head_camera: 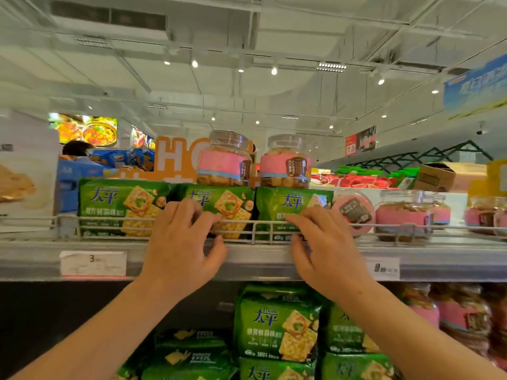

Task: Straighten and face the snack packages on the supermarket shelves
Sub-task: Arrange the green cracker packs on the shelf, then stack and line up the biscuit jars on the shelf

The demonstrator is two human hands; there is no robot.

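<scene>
Both hands reach up to green cracker packs on the top shelf.

Head view: both bare forearms rise from the lower corners. The left hand [182,239] lies with fingers bent over the white wire rail [255,231], fingertips pressing the middle green pack [216,208], thumb hanging below by the shelf edge [247,259]. The right hand [319,242] curls its fingers over the same rail onto the right green pack [290,208]. Neither hand clearly grips a pack. The packs are glossy film, rectangular, standing upright behind the rail. A third pack [120,207] stands at the left. Two clear round jars [225,160] with pink labels sit on top of the packs.
</scene>
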